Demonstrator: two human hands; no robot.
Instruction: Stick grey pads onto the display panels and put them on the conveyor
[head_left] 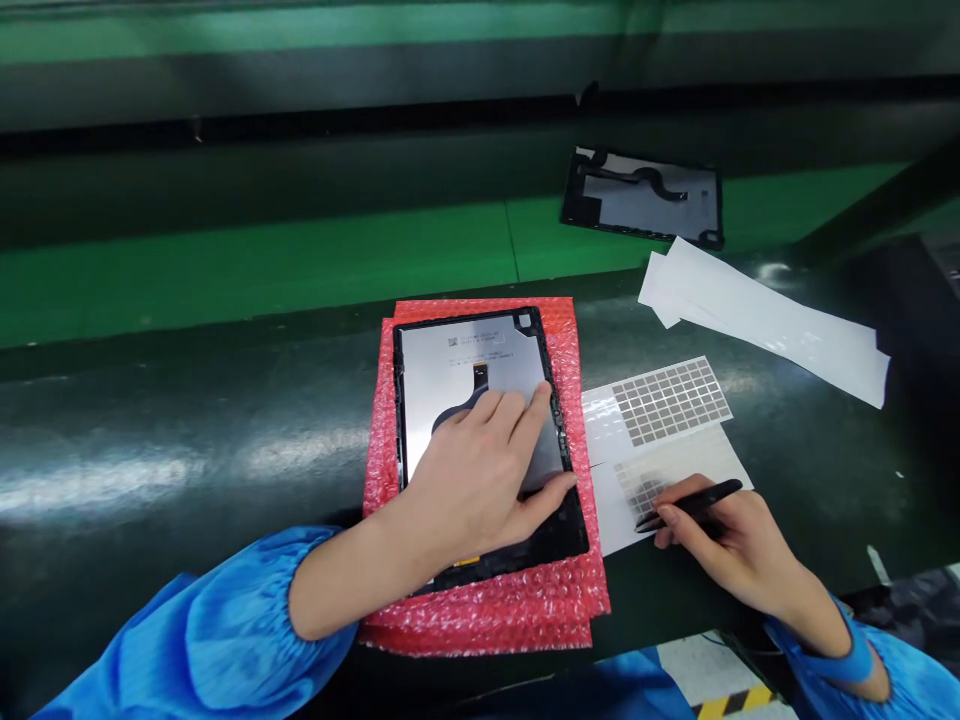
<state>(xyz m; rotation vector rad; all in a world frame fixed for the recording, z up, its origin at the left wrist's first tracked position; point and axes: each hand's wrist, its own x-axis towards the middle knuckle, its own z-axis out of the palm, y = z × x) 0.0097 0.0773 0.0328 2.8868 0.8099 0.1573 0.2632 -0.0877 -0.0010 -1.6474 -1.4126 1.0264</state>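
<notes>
Your left hand [480, 460] lies spread over the tablet panel [427, 390], thumb at its right edge; light pressure should suffice. Your right hand [727, 550] pinches black tweezers [711, 496] at the lower sticker sheet [631, 484]; hold them low. The panel rests on red bubble wrap [487, 630].

Tablet panel [431, 365] smooth, metal look, soft sheen; tablet frame [560, 427] plastic-looking, matt; bubble wrap [487, 628] glossy plastic, bumpy; desk [187, 400] smooth, glossy where light hits; paper strips [787, 325] smooth; upper sticker sheet [671, 402] shiny at bare end; sleeves [232, 620] wrinkled matt cloth
</notes>
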